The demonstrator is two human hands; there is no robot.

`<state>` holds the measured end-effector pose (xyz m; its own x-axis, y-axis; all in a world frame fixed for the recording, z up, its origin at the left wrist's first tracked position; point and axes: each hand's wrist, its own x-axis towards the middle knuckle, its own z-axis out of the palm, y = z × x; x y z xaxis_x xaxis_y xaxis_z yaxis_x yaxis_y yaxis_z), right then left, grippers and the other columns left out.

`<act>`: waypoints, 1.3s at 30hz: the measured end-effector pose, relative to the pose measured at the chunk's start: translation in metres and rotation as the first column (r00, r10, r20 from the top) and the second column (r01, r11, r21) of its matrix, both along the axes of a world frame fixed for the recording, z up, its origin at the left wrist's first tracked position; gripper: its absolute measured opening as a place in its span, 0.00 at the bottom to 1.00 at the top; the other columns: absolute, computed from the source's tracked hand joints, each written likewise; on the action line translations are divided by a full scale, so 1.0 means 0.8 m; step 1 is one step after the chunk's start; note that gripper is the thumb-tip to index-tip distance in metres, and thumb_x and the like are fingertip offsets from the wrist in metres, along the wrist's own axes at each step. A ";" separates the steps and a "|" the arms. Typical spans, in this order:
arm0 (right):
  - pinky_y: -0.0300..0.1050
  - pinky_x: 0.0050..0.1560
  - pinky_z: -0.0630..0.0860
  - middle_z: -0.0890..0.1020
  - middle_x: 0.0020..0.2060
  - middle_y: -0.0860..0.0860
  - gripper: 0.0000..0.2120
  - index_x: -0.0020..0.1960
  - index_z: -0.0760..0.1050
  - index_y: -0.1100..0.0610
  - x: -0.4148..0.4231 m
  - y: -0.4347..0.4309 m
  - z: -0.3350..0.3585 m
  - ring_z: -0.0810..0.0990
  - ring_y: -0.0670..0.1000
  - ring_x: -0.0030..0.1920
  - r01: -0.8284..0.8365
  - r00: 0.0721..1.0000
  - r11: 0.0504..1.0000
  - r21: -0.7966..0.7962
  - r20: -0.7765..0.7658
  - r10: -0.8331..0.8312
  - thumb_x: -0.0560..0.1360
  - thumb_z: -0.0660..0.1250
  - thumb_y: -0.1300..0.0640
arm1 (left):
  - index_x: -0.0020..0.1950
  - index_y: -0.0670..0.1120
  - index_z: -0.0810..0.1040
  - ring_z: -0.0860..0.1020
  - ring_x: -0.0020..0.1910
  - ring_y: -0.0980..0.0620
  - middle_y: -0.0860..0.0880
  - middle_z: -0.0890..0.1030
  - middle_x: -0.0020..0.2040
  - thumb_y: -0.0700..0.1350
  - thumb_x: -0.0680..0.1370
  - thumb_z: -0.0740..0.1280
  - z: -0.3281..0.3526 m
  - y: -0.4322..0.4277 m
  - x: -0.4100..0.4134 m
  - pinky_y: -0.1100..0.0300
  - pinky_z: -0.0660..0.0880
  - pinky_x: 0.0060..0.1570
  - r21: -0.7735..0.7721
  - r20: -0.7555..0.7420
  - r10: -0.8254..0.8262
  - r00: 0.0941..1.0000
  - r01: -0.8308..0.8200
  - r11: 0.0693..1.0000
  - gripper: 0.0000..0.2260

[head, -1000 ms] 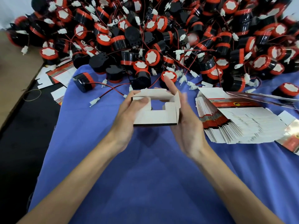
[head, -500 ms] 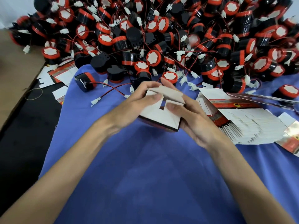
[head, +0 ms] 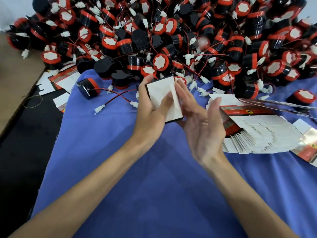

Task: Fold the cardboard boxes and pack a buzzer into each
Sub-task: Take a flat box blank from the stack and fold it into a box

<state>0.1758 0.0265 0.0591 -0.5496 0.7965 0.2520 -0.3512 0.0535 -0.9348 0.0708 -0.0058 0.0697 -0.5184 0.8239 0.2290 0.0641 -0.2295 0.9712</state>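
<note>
Gripping the half-folded cardboard box [head: 161,95] over the table [head: 137,177], before the buzzer pile [head: 171,40], in curled fingers of the left hand [head: 151,114], pressing its side with straight fingers of the right hand [head: 202,127]; likely light, thin, crushable, so hold by edges.

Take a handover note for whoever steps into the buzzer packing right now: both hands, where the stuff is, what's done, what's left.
Left hand: grips the cardboard box, thumb across its white face.
Right hand: open, straight fingers against the box's right side.
Things: buzzer pile at the far edge of the blue cloth; one loose buzzer left of the box; stack of flat boxes on the right.
Done: this box looks folded up, with the white end closed.
Left: put a buzzer in, close it, then carry on through the flat stack.
</note>
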 end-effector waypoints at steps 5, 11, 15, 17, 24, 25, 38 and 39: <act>0.31 0.53 0.75 0.77 0.60 0.36 0.32 0.75 0.60 0.50 -0.001 0.004 0.000 0.76 0.34 0.59 0.138 0.989 0.990 0.028 0.055 -0.140 0.74 0.67 0.59 | 0.71 0.51 0.58 0.72 0.67 0.47 0.49 0.65 0.69 0.43 0.77 0.66 -0.002 -0.005 0.007 0.46 0.74 0.62 -0.050 -0.077 -0.185 0.980 0.181 0.982 0.26; 0.39 0.56 0.77 0.81 0.60 0.49 0.33 0.76 0.61 0.56 0.003 0.011 -0.004 0.79 0.47 0.60 0.137 0.985 0.990 -0.009 0.107 -0.136 0.74 0.68 0.56 | 0.64 0.58 0.64 0.73 0.63 0.60 0.48 0.68 0.69 0.35 0.81 0.60 -0.006 -0.007 -0.007 0.66 0.73 0.55 -0.058 -0.061 -0.338 0.939 0.335 0.940 0.20; 0.39 0.55 0.77 0.83 0.56 0.47 0.23 0.71 0.68 0.56 0.004 0.010 -0.006 0.80 0.46 0.58 0.139 0.983 0.990 0.023 0.114 -0.141 0.77 0.64 0.54 | 0.64 0.61 0.63 0.72 0.58 0.72 0.54 0.72 0.65 0.41 0.80 0.63 -0.009 -0.003 -0.007 0.74 0.70 0.54 -0.071 -0.049 -0.337 0.940 0.333 0.940 0.19; 0.37 0.52 0.77 0.83 0.53 0.46 0.17 0.66 0.72 0.52 0.005 0.011 -0.006 0.81 0.45 0.56 0.126 0.982 0.992 0.030 0.136 -0.129 0.78 0.63 0.54 | 0.60 0.64 0.64 0.72 0.59 0.71 0.61 0.73 0.62 0.44 0.79 0.64 -0.009 -0.002 -0.012 0.70 0.71 0.57 -0.098 -0.042 -0.356 0.933 0.351 0.931 0.18; 0.51 0.55 0.79 0.83 0.52 0.51 0.19 0.67 0.71 0.54 0.004 0.016 -0.011 0.82 0.53 0.54 0.071 0.974 0.996 0.058 0.210 -0.082 0.77 0.65 0.53 | 0.67 0.59 0.62 0.68 0.64 0.64 0.53 0.67 0.68 0.37 0.80 0.62 -0.005 -0.002 -0.030 0.69 0.70 0.60 -0.235 -0.175 -0.414 0.894 0.370 0.899 0.22; 0.52 0.55 0.79 0.83 0.52 0.51 0.22 0.69 0.69 0.56 0.003 0.016 -0.012 0.82 0.53 0.54 0.071 0.973 0.996 0.059 0.214 -0.082 0.77 0.65 0.52 | 0.66 0.59 0.62 0.69 0.65 0.60 0.50 0.67 0.68 0.35 0.80 0.61 -0.004 -0.004 -0.029 0.68 0.70 0.61 -0.246 -0.190 -0.431 0.882 0.382 0.891 0.22; 0.41 0.48 0.78 0.82 0.45 0.41 0.17 0.66 0.70 0.56 0.000 0.018 -0.025 0.81 0.44 0.46 0.308 0.906 0.932 0.190 0.242 -0.348 0.79 0.59 0.66 | 0.60 0.63 0.68 0.57 0.73 0.62 0.60 0.62 0.69 0.27 0.72 0.61 0.007 -0.007 -0.012 0.61 0.62 0.71 -0.211 -0.233 -0.469 0.852 0.427 0.880 0.31; 0.35 0.47 0.76 0.81 0.45 0.39 0.17 0.66 0.70 0.57 0.001 0.019 -0.024 0.80 0.40 0.47 0.297 0.914 0.939 0.175 0.232 -0.332 0.79 0.60 0.67 | 0.62 0.62 0.67 0.60 0.72 0.63 0.58 0.63 0.69 0.27 0.73 0.61 0.006 -0.007 -0.011 0.64 0.63 0.70 -0.196 -0.242 -0.456 0.857 0.417 0.888 0.31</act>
<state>0.1770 0.0419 0.0401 -0.3356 0.9073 0.2532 -0.0475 0.2522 -0.9665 0.0619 -0.0113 0.0747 -0.0311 0.9829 0.1813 0.2549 -0.1676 0.9523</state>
